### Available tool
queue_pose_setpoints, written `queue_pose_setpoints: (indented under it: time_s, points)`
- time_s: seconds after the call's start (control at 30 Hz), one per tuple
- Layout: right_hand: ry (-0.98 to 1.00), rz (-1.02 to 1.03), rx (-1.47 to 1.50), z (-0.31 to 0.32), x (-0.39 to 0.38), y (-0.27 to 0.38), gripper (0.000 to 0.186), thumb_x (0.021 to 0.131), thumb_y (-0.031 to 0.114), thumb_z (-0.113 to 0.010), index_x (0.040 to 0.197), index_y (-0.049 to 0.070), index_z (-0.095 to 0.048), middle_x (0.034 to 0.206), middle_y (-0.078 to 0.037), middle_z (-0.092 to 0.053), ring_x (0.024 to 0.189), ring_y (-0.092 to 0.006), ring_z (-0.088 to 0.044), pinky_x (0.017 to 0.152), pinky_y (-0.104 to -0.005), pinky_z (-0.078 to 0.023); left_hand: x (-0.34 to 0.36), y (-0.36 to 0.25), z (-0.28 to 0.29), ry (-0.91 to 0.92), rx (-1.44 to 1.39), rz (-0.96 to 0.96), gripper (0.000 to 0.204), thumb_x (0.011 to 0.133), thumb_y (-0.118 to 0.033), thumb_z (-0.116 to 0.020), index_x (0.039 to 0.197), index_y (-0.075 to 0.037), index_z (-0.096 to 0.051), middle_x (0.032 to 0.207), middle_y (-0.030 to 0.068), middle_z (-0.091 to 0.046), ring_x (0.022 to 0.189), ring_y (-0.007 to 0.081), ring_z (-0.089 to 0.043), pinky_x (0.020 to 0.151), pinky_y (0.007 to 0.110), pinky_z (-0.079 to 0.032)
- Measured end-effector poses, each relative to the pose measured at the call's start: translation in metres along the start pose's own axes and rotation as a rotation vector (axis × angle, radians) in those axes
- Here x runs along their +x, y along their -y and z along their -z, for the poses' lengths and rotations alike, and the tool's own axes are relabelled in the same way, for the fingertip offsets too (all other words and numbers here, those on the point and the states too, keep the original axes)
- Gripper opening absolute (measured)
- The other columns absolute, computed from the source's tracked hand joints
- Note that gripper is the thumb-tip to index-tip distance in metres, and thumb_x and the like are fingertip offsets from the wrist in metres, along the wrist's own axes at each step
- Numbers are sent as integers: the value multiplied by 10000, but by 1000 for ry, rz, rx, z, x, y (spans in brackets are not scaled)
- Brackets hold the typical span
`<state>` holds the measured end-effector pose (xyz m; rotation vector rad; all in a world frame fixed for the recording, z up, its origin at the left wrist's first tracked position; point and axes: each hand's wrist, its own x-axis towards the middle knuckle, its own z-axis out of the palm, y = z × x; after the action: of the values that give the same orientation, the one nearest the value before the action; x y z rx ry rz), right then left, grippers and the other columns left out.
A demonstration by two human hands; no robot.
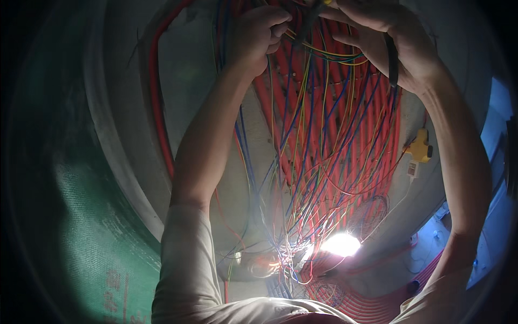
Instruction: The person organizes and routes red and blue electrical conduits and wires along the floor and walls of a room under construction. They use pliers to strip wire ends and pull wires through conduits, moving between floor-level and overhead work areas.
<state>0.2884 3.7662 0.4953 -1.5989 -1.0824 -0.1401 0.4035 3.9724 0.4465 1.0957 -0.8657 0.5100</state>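
Both arms reach up to the top edge of the view. My left hand [259, 40] is closed in a fist, and a loop of thin yellow and green wires [334, 55] curves away from its fingers. What lies inside the fist is hidden. Wrapped in my right hand [391, 35] is a plier-like tool with black handles [392, 60] and a touch of yellow; its far end is cut off by the frame. Below both hands, many blue, yellow, green and red wires [307, 140] hang loosely in front of rows of red conduit pipes [372, 156].
A bright lamp [341, 244] shines among the tangled wire ends. At the right, a yellow plug or socket [419, 147] hangs with a white adapter [413, 168]. One red pipe [155, 92] runs along the grey wall at left, beside green mesh sheeting [102, 227].
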Motion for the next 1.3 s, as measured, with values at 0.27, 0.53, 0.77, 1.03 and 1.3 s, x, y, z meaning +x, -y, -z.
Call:
queue_pose_setpoints:
  time_s: [0.27, 0.53, 0.77, 1.03, 1.3]
  points:
    - [135, 142, 249, -13, 8, -13, 179, 974, 61, -572, 1141, -2, -567, 1150, -143, -585, 1132, -273, -572, 1111, -490, -406, -1, 0, 7, 25, 52, -96, 126, 887, -140, -626, 777, -80, -633, 584, -69, -416, 457, 31, -301, 422, 238, -181]
    - [-198, 92, -298, 2, 33, -25, 213, 1029, 253, -567, 1058, 51, -626, 983, -54, -645, 863, -156, -624, 765, -364, -552, -4, -7, 1, -40, 67, -44, 79, 899, -120, -629, 850, -61, -648, 604, -55, -452, 460, 33, -316, 424, 238, -202]
    - [-13, -192, -992, 7, 35, -9, 154, 973, 201, -629, 967, 47, -634, 873, -81, -675, 672, -136, -575, 649, -338, -509, -1, -2, 6, -39, 102, -49, 139, 946, -181, -623, 917, -51, -661, 656, -41, -506, 471, 33, -316, 424, 228, -212]
    - [55, -551, -941, -22, 36, 0, 328, 932, 76, -599, 1217, -75, -541, 1194, -229, -601, 1021, -324, -688, 904, -483, -605, -3, -4, 3, -46, 114, -68, 129, 938, -190, -623, 920, -64, -641, 682, -33, -523, 475, 37, -314, 423, 221, -216]
    - [60, -564, -927, -16, 47, -3, 442, 929, 92, -561, 1340, -58, -492, 1223, -195, -560, 1113, -329, -638, 920, -490, -588, -5, -4, -2, -107, 196, -89, 101, 898, -166, -636, 879, -67, -647, 669, -39, -529, 521, 46, -400, 457, 230, -289]
